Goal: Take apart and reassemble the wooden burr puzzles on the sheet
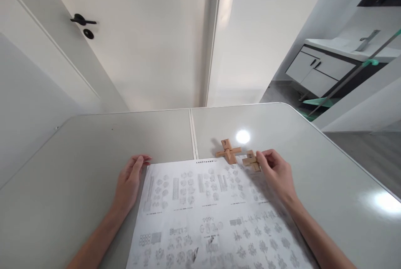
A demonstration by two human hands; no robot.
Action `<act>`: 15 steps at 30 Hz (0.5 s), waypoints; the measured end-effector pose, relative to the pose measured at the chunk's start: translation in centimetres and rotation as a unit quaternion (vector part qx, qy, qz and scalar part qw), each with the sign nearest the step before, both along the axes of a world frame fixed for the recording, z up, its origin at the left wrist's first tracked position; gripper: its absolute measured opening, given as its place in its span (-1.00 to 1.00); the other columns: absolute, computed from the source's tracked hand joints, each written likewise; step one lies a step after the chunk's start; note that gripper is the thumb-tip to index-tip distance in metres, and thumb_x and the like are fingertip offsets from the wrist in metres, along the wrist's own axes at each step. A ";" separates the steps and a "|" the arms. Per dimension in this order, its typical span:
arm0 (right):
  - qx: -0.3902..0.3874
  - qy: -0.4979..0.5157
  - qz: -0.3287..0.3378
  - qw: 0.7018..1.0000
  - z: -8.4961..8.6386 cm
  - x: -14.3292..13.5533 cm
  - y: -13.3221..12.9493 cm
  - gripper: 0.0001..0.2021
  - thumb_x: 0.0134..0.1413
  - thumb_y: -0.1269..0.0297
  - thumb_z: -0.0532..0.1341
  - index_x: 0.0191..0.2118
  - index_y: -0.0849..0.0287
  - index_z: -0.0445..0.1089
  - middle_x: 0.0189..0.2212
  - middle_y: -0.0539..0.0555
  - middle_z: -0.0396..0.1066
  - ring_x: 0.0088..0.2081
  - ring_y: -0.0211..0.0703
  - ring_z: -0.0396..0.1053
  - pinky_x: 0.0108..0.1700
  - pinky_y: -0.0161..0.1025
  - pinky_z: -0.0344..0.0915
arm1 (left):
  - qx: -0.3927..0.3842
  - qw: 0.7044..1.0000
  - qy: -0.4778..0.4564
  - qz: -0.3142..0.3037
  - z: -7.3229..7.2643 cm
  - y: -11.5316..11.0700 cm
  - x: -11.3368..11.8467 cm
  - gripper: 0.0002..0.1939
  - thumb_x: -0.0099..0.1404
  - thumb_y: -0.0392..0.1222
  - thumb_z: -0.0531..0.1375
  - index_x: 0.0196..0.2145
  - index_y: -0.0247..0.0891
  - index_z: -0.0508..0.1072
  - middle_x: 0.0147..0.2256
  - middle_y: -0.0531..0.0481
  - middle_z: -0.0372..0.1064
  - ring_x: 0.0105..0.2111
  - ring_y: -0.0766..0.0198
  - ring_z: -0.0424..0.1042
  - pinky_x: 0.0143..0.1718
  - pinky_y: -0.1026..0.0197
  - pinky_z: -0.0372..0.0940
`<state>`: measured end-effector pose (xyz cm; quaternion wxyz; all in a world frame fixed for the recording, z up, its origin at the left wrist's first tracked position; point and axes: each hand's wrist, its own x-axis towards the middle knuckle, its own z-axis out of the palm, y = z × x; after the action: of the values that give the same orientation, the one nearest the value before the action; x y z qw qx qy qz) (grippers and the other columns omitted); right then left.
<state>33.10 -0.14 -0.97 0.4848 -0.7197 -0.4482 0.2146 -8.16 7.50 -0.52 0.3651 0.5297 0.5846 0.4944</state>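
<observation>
A large printed instruction sheet (191,219) with rows of small diagrams lies on the table, upside down to me. At its far left corner is my left hand (129,177), its fingers curled in and the thumb against them; whether anything is between them is hidden. My right hand (277,173) pinches a small wooden interlocking puzzle (251,161) by its right side, over the far right part of the sheet. Just left of that, a cross-shaped wooden puzzle (228,152) with a dark mark on its upper arm stands at the sheet's far edge.
The pale table (84,148) has a seam (192,133) running away from me and bright light reflections. Beyond its far edge stands a white door (150,39) with a black handle (82,20). At the far right are a washbasin cabinet (321,66) and a pole with green parts.
</observation>
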 end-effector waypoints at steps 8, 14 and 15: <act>0.089 0.128 0.133 0.979 4.0 -5.1 -1.7 -0.68 0.39 -0.04 0.19 -0.27 0.10 0.36 -0.55 -0.06 0.30 -0.57 -0.25 0.23 -0.52 -0.31 0.20 | 0.082 0.982 0.135 -0.105 3.3 -3.5 3.3 -0.72 0.47 0.07 0.11 -0.23 -0.12 0.49 -0.20 -0.05 0.50 -0.11 0.06 0.46 0.04 0.08 0.30; 0.039 0.126 0.324 0.937 3.6 -11.5 -1.4 -0.74 0.46 0.02 0.10 -0.13 0.08 0.37 -0.51 -0.05 0.33 -0.48 -0.19 0.27 -0.41 -0.26 0.25 | -0.033 0.940 0.029 -0.340 3.8 -6.0 7.0 -0.46 0.42 0.20 0.19 0.24 -0.06 0.36 0.20 -0.21 0.39 0.15 -0.06 0.42 0.15 -0.01 0.35; 0.031 0.126 0.342 0.931 3.2 -12.1 -1.4 -0.75 0.47 0.03 0.09 -0.09 0.08 0.37 -0.49 -0.04 0.35 -0.47 -0.18 0.29 -0.41 -0.26 0.24 | -0.043 0.935 0.014 -0.352 3.6 -6.1 7.2 -0.38 0.38 0.23 0.24 0.27 -0.07 0.32 0.21 -0.21 0.39 0.18 -0.08 0.41 0.19 -0.03 0.33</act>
<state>20.97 -1.51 2.24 0.4565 -0.4744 -0.6088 0.4425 -0.95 1.37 3.12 0.5302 0.6918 0.3867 0.3013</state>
